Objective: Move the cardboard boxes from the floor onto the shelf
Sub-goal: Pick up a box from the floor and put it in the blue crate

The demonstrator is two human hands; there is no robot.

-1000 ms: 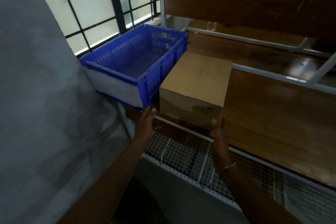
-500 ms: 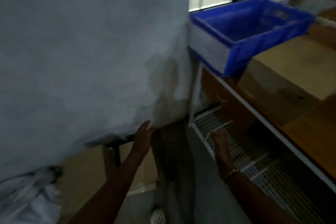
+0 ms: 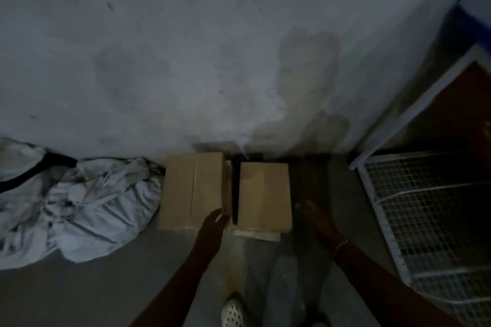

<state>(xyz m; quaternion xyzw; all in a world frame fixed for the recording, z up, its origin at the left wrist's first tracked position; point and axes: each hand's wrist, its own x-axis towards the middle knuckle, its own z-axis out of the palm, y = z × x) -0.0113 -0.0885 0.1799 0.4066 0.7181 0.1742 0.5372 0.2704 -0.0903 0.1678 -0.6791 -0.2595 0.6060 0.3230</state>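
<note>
- Cardboard boxes: two on the floor [image 3: 79, 297], against the base of the grey wall [image 3: 186, 48], side by side with a dark gap between them.
- Left box [image 3: 192, 190]: closed, seam runs down the top; sits just beside a crumpled white cloth heap [image 3: 87, 207] on its left.
- Right box [image 3: 264, 195]: closed, appears to sit on a pale flat piece [image 3: 256, 235] that sticks out at its near edge.
- Left hand [image 3: 214, 221]: empty, fingers loosely spread, over the near right corner of the left box at the gap; contact can't be confirmed, frame is dark and blurred.
- Right hand [image 3: 316, 219]: empty, open and spread, just right of the right box, apart from it; bracelet [image 3: 341, 245] on the wrist.
- Shelf [image 3: 414, 114]: white frame at right, wire-mesh bottom tier [image 3: 435, 220], brown board above it; well apart from both boxes.
- Blue edge [image 3: 462, 16] at the upper right, too cropped to identify.
- White perforated shoe [image 3: 233, 310] at the bottom edge, between the forearms.
</note>
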